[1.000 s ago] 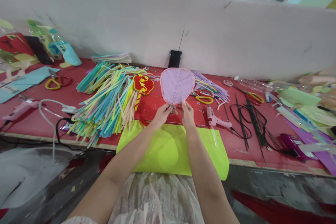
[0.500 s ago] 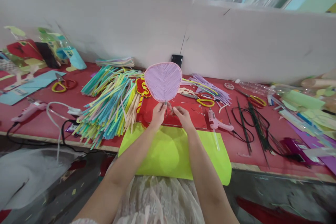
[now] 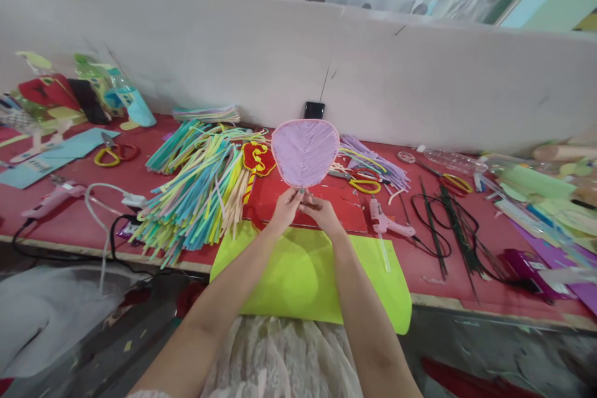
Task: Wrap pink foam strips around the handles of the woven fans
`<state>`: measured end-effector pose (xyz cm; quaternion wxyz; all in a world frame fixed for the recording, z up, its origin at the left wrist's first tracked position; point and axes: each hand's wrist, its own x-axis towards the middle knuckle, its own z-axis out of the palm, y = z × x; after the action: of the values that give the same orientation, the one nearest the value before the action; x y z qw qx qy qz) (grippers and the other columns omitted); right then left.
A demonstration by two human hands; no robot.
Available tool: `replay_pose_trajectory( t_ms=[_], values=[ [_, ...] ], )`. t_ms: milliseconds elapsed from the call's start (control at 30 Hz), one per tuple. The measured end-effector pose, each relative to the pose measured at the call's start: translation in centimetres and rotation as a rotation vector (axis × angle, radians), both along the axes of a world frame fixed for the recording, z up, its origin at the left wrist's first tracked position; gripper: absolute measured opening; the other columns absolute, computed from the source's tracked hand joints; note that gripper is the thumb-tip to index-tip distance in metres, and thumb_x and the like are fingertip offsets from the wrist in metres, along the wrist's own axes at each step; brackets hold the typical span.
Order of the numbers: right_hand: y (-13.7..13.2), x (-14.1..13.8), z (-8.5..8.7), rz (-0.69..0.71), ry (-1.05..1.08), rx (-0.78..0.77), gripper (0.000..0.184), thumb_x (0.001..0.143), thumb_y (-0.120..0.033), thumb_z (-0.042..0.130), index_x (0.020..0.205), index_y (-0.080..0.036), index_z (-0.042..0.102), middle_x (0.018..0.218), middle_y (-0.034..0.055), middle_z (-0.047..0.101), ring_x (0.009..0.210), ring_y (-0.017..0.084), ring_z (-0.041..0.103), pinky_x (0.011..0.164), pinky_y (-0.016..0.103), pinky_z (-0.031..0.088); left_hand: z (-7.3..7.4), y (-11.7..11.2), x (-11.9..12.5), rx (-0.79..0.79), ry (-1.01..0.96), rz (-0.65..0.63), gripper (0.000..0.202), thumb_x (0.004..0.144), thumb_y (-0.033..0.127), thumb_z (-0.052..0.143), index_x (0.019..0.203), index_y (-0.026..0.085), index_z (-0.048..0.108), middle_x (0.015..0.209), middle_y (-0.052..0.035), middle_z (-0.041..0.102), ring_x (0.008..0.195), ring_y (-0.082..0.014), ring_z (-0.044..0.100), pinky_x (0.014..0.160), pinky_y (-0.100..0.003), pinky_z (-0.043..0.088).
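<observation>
A lilac leaf-shaped fan piece (image 3: 305, 152) with a pink rim stands upright above the red table (image 3: 69, 211). My left hand (image 3: 288, 206) pinches its lower edge from the left. My right hand (image 3: 321, 211) is closed just beside it, fingertips meeting at the same bottom point. Under my wrists lies a lime-green foam sheet (image 3: 308, 273) that hangs over the table's front edge. A red sheet (image 3: 336, 205) lies flat just behind my hands.
A heap of pastel strips (image 3: 200, 186) lies to the left with a red-and-yellow ornament (image 3: 255, 158). Yellow scissors (image 3: 364, 185), a pink glue gun (image 3: 387, 221) and black wires (image 3: 448, 224) are on the right. Another glue gun (image 3: 51, 197) and cable lie far left. A white wall (image 3: 420, 87) backs the table.
The fan piece tilted left half a second ago, then came back to the centre and a bit lower. My right hand closed in beside the left at its base.
</observation>
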<state>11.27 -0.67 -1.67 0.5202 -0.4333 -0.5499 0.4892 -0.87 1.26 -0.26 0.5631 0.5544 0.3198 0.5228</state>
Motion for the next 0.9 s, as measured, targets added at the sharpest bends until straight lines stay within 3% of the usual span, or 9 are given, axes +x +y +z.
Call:
replay_pose_trajectory(
  t_ms=[167,567,767,900],
  values=[
    [0.11,-0.06,0.18,-0.087,-0.02,0.023,0.019,0.061,-0.034,0.071,0.064,-0.016,0.067,0.06,-0.0023,0.062,0.06,0.012,0.055,0.063,0.025,0.046,0.03,-0.11,-0.01,0.005,0.044,-0.018,0.036,0.077,0.051,0.051,0.083,0.015,0.056,0.077,-0.0063,0.067,0.075,-0.0171,0.063,0.066,-0.027,0.048],
    [0.4,-0.09,-0.41,-0.065,0.03,-0.007,0.022,0.059,-0.031,0.072,0.076,-0.017,0.071,0.07,0.0003,0.068,0.068,0.015,0.06,0.07,0.029,0.05,-0.13,0.03,0.04,0.007,0.056,-0.004,0.035,0.078,0.047,0.05,0.086,0.014,0.058,0.08,-0.0075,0.068,0.079,-0.0189,0.064,0.07,-0.03,0.049],
    [0.68,0.17,-0.38,-0.122,0.007,0.027,0.021,0.061,-0.034,0.071,0.075,-0.019,0.07,0.073,0.0012,0.069,0.064,0.013,0.061,0.068,0.028,0.051,-0.28,0.17,0.28,0.001,-0.011,-0.074,0.046,0.077,0.048,0.054,0.107,0.013,0.054,0.107,-0.0133,0.064,0.097,-0.0209,0.061,0.082,-0.033,0.048],
    [0.74,0.29,-0.34,-0.13,0.002,0.044,0.023,0.061,-0.036,0.07,0.077,-0.019,0.07,0.074,0.0013,0.07,0.067,0.014,0.061,0.071,0.029,0.05,-0.5,0.3,0.39,0.004,-0.015,-0.076,0.048,0.076,0.045,0.057,0.112,0.014,0.052,0.111,-0.0139,0.062,0.101,-0.0215,0.059,0.085,-0.033,0.047]
  ],
)
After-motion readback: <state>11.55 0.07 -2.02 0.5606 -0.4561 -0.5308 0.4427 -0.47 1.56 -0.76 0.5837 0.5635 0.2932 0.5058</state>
